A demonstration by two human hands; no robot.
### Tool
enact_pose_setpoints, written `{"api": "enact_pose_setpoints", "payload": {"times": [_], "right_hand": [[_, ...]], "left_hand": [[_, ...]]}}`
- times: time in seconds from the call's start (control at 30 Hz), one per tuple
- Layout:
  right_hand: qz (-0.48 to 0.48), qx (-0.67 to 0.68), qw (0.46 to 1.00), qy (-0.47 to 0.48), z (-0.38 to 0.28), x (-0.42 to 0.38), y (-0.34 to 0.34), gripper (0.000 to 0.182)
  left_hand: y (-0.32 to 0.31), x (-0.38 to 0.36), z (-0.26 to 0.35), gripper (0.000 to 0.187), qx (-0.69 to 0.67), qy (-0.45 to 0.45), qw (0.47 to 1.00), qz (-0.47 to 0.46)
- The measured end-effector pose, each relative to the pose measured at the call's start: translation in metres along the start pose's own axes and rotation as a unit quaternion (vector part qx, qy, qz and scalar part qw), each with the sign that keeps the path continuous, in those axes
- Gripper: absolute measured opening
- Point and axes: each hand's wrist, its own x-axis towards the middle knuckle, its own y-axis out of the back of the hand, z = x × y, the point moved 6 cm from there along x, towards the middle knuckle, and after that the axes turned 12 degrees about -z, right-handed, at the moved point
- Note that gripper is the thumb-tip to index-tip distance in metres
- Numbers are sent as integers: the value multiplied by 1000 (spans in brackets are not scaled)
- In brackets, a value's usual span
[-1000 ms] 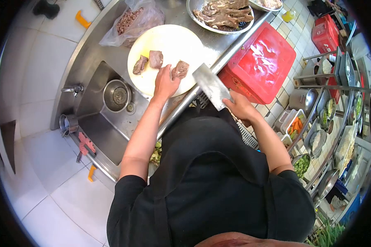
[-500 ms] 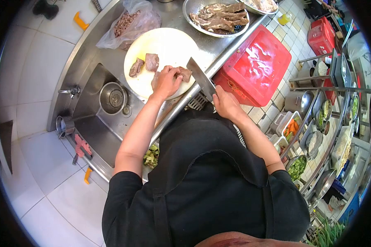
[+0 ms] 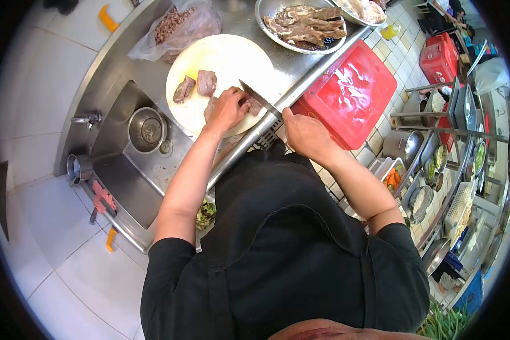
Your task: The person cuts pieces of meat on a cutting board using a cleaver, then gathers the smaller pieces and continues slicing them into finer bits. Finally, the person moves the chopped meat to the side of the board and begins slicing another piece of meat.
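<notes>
a: where the round white cutting board [image 3: 232,56] sits on the steel counter [image 3: 124,62], what is being held?

b: a piece of cooked meat [image 3: 254,105] is pinned to the board's near edge by the left hand [image 3: 225,109], fingers curled down over it. a cleaver [image 3: 259,100] is gripped by its handle in the right hand [image 3: 304,135], fist closed, and the blade is seen edge-on, set against the meat just beside the left fingertips.

a: is anything else found on the board?

b: two more meat pieces [image 3: 197,85] are laid side by side toward the left, well apart from the blade.

a: and around it?

b: a clear plastic bag of meat scraps [image 3: 175,28] is seen at the board's far left, touching or nearly touching its rim. a steel tray of long cooked meat strips [image 3: 303,25] is placed beyond the board to the right. a sink [image 3: 133,164] with a small steel bowl [image 3: 146,130] in it is set left of the board, and a red plastic crate [image 3: 351,93] is seen below the counter's edge on the right.
</notes>
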Motion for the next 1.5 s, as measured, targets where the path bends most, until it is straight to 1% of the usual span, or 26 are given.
{"api": "enact_pose_setpoints", "payload": {"times": [0.1, 0.2, 0.27, 0.33, 0.4, 0.47, 0.5, 0.63, 0.7, 0.73, 0.8, 0.83, 0.9, 1.03, 1.07, 1.1, 1.13, 1.2, 1.23, 1.27, 1.33, 1.37, 1.43, 1.5], "right_hand": [[-26, 1, 999, 29, 0, 7, -1, 16], [-42, -10, 999, 23, 6, 27, -15, 15], [-43, -15, 999, 12, 14, 44, -29, 20], [-56, -25, 998, 2, 11, 53, -22, 21], [-65, -28, 997, -16, 11, 51, -21, 22], [-36, -24, 999, 22, 10, 53, -14, 25], [-2, -17, 999, 33, 5, 47, -8, 27], [-26, -7, 1000, 17, 0, 23, -2, 28], [-10, -14, 999, 47, -3, 12, 2, 26], [-11, -14, 999, 47, -4, 9, 6, 26], [-70, -30, 997, 21, -4, 6, 7, 24], [-74, -32, 997, 20, -2, 6, 4, 24], [-33, -33, 998, 37, -1, 10, -1, 19], [-59, -40, 997, 22, 3, 28, -22, 19], [-34, -35, 998, 31, 9, 35, -35, 19], [-5, -32, 999, 40, 7, 41, -30, 19], [1, -35, 999, 40, 8, 47, -25, 19], [-79, -28, 996, 10, 7, 55, -23, 22], [-87, -37, 996, 8, 2, 53, -7, 26], [-77, -38, 996, 8, 3, 53, -2, 26], [-26, -23, 999, 34, -3, 42, 1, 27], [-27, -22, 999, 32, -4, 35, 0, 27], [-29, -22, 999, 32, -9, 19, 6, 29], [-36, -26, 998, 37, -8, 10, 2, 31]], "left_hand": [[2, 0, 1, 32, -13, 8, 1000, -10], [-1, 0, -2, 31, -7, -3, 1000, -6], [-5, -1, -5, 31, -17, 0, 1000, 1], [-5, 0, -7, 30, -21, -1, 1000, 9], [-3, -3, -3, 28, -49, 1, 999, 18], [1, -9, 7, 27, -30, 8, 999, 39], [3, -13, 8, 26, -15, 21, 998, 57], [-3, -12, 5, 26, -25, 39, 998, 52], [-4, -12, 4, 25, -27, 38, 997, 59], [-5, -12, 3, 25, -29, 39, 997, 66], [-6, -12, 1, 24, -33, 29, 996, 74], [-7, -12, 0, 24, -37, 17, 996, 84], [-10, -11, -2, 24, -40, 15, 995, 87], [-10, -11, -5, 23, -53, 9, 995, 82], [-11, -13, -4, 23, -54, 8, 995, 82], [-12, -13, -4, 23, -52, 8, 995, 80], [-11, -11, -4, 23, -49, 8, 996, 80], [-10, -14, -5, 24, -48, 13, 996, 70], [-9, -12, -5, 25, -52, 20, 997, 60], [-6, -11, -5, 25, -47, 13, 997, 65], [-5, -22, -4, 26, -55, 11, 995, 86], [-6, -22, -4, 26, -55, 10, 995, 84], [-5, -20, -1, 26, -28, 37, 996, 76], [-6, -20, -3, 26, -23, 30, 996, 79]]}}
